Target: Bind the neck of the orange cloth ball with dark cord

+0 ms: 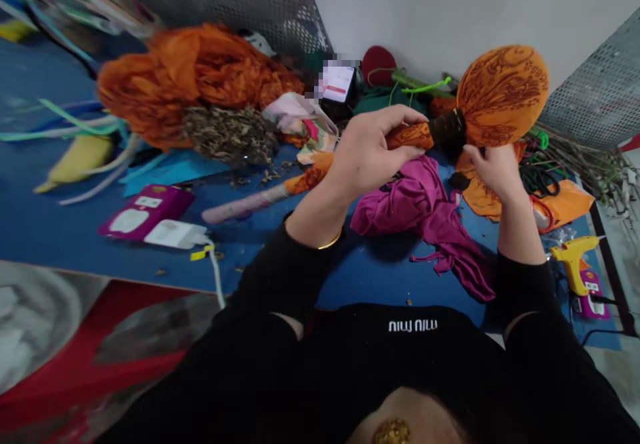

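Blue tabletop: crumpled magenta cloth.
Left hand: grasping an orange patterned club by its handle, above the table.
Right hand: beside the club's dark band; grip unclear.
Farther: lit phone, grey wall.

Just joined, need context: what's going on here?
A person is working on a round-headed piece covered in orange patterned cloth. The left hand grips its orange-wrapped handle, below the dark band at the neck. The right hand is just under the round head; whether it grips anything isn't clear. Below, magenta cloth lies bunched on the blue table, with a yellow glue gun off to the right.
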`<state>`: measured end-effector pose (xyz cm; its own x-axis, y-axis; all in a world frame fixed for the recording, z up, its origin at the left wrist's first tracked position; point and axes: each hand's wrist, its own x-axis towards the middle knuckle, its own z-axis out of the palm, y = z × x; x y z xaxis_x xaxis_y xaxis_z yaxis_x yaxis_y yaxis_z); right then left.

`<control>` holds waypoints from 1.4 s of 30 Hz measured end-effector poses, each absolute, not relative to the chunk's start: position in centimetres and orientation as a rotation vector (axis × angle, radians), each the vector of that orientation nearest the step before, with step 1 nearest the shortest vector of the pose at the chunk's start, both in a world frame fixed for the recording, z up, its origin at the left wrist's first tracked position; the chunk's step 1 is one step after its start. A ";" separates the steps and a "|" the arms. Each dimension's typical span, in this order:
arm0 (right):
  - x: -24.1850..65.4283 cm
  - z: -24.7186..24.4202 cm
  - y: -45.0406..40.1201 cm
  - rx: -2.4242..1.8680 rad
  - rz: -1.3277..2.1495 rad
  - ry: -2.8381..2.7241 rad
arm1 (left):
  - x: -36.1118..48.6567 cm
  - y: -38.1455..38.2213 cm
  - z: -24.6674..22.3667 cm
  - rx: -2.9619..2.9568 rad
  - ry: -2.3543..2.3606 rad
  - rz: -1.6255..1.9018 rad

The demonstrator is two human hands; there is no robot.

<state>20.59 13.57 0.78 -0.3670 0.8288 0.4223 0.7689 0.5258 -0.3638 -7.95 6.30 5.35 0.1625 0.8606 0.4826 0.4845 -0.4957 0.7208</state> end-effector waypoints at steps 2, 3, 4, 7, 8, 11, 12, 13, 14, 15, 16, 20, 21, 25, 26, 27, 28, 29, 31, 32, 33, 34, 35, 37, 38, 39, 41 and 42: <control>18.3 1.2 11.9 -1.077 0.426 -2.145 | -8.1 6.6 5.4 2.039 1.230 1.281; 17.1 1.2 11.3 -0.980 0.532 -2.097 | -8.2 6.7 5.4 2.036 1.215 1.271; 15.9 1.0 10.8 -0.918 0.605 -2.033 | -8.3 6.8 5.4 2.030 1.202 1.261; 13.1 0.3 9.7 -0.843 0.685 -1.889 | -8.5 7.4 5.4 2.015 1.168 1.246; 12.5 0.1 9.3 -0.849 0.667 -1.871 | -8.5 7.6 5.4 2.008 1.157 1.248; 12.2 0.1 7.8 -0.851 0.386 -1.853 | -8.2 8.2 5.2 1.953 1.111 1.263; 12.4 0.4 7.4 -0.806 0.245 -1.827 | -8.1 8.4 5.0 1.927 1.090 1.259; 12.5 0.7 7.0 -0.732 0.131 -1.795 | -8.0 8.6 4.8 1.897 1.068 1.250; 12.5 1.0 6.8 -0.640 0.073 -1.768 | -7.8 8.9 4.6 1.867 1.049 1.242; 12.5 1.3 6.6 -0.546 0.090 -1.747 | -7.7 9.0 4.3 1.840 1.033 1.230; 12.4 1.5 6.6 -0.460 0.171 -1.729 | -7.5 9.2 4.1 1.813 1.021 1.215; 11.8 1.8 7.1 -0.333 0.661 -1.548 | -7.4 9.5 3.6 1.702 1.005 1.133; 11.8 1.8 7.2 -0.359 0.744 -1.493 | -7.5 9.5 3.7 1.671 1.003 1.111; 12.4 2.0 6.6 -0.565 0.856 -1.430 | -8.3 9.1 4.9 1.568 1.011 1.049; 12.6 2.1 6.3 -0.617 0.839 -1.454 | -8.4 9.0 5.2 1.544 1.018 1.030; 12.7 2.2 6.0 -0.655 0.808 -1.486 | -8.5 8.8 5.5 1.515 1.024 1.006; 12.7 2.2 5.6 -0.680 0.772 -1.520 | -8.5 8.7 5.7 1.489 1.035 0.996; 12.6 2.3 5.2 -0.692 0.732 -1.550 | -8.5 8.5 5.9 1.466 1.046 0.991; 12.2 2.5 4.4 -0.682 0.647 -1.583 | -8.3 8.3 6.0 1.440 1.071 1.003; 12.0 2.5 4.0 -0.674 0.604 -1.595 | -8.2 8.2 6.0 1.439 1.081 1.015; 11.7 2.6 3.6 -0.674 0.555 -1.609 | -8.1 8.1 5.9 1.448 1.087 1.027; 11.5 2.6 3.2 -0.685 0.499 -1.627 | -8.0 8.1 5.8 1.467 1.088 1.034; 11.4 2.7 2.8 -0.705 0.441 -1.652 | -7.9 8.2 5.5 1.493 1.085 1.039; 11.3 2.7 2.1 -0.753 0.335 -1.709 | -7.6 8.4 4.9 1.560 1.070 1.040; 11.4 2.8 1.9 -0.770 0.293 -1.734 | -7.5 8.6 4.5 1.600 1.060 1.038; 11.5 2.8 1.8 -0.778 0.263 -1.750 | -7.3 8.7 4.2 1.640 1.050 1.035; 11.8 3.1 1.9 -0.758 0.258 -1.750 | -7.0 9.0 3.6 1.723 1.026 1.026; 12.0 3.3 2.0 -0.734 0.294 -1.742 | -6.9 9.1 3.3 1.762 1.020 1.018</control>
<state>12.02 2.03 3.31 -0.1389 0.6117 0.7788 0.3220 0.7716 -0.5486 -6.91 9.12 3.34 0.3396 0.9121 0.2297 0.2312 -0.3176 0.9196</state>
